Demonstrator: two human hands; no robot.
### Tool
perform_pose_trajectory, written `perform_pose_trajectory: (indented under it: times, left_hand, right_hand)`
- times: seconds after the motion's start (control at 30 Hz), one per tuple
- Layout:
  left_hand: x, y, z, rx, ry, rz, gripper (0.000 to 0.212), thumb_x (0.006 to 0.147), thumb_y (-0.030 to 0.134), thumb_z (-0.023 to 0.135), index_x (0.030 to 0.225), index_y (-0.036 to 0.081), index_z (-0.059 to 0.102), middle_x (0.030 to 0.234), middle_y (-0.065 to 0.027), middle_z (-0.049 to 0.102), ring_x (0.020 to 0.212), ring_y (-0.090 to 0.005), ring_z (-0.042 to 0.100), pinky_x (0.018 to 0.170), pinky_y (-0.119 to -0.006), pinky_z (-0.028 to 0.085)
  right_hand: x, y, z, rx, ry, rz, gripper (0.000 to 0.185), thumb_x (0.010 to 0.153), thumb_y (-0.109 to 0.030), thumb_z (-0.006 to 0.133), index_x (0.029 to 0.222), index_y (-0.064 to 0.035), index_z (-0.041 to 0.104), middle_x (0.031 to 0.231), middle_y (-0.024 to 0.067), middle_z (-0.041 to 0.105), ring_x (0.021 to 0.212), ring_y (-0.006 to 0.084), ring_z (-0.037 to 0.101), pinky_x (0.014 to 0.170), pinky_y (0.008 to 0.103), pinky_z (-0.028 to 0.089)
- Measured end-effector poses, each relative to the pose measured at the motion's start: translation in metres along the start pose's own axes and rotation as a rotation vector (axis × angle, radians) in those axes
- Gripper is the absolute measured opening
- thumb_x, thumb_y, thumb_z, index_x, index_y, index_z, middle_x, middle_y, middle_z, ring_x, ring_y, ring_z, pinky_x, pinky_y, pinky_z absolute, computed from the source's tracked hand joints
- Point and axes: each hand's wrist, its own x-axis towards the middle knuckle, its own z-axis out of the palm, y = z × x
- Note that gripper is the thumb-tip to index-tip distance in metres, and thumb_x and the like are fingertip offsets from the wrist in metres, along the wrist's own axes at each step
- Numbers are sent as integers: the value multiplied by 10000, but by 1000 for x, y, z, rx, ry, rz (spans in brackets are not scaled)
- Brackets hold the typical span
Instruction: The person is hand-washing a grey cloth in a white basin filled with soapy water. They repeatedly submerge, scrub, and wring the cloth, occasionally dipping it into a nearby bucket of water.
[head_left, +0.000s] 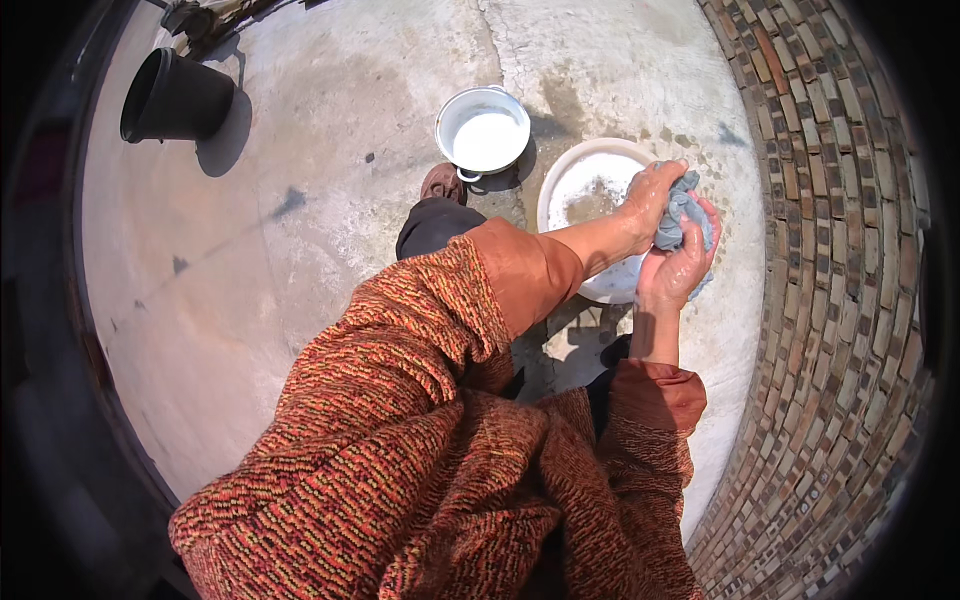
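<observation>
A wet, bunched grey-blue cloth (681, 214) is squeezed between my two hands above the right rim of a round basin. My left hand (651, 196) grips it from the left side, and my right hand (679, 262) cups it from below and the right. Both hands look wet. Under them the pale basin (551, 191) holds water with white suds, partly hidden by my left forearm. Just up and left of it stands a white two-handled pot (444, 135) with something bright white inside, too glaring to make out.
A black bucket (180, 97) lies or leans at the upper left. A brick wall (832, 225) runs along the right side. My brown shoe (442, 184) is close to the pot. The cracked concrete ground (337, 135) has damp patches around the basin.
</observation>
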Motion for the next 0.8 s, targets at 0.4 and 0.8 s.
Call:
perform_pose_trajectory:
  times: [0.4,0.8]
  left_hand:
    - [-26,-7,7,204,-37,61,380,841,279,621,1023,-53,587,940,-106,620,853,-153,591,729,-265,465]
    - [-43,10,21,-60,-62,-143,284,940,178,418,1188,78,514,1061,-53,581,932,-148,593,817,-304,501]
  right_hand:
    - [31,1,-32,144,-12,309,321,838,-226,528,1094,-37,565,999,103,600,921,211,599,809,335,484]
    - [48,-3,-22,-314,-83,-297,195,733,-20,580,927,0,576,971,91,573,861,152,545,793,282,439]
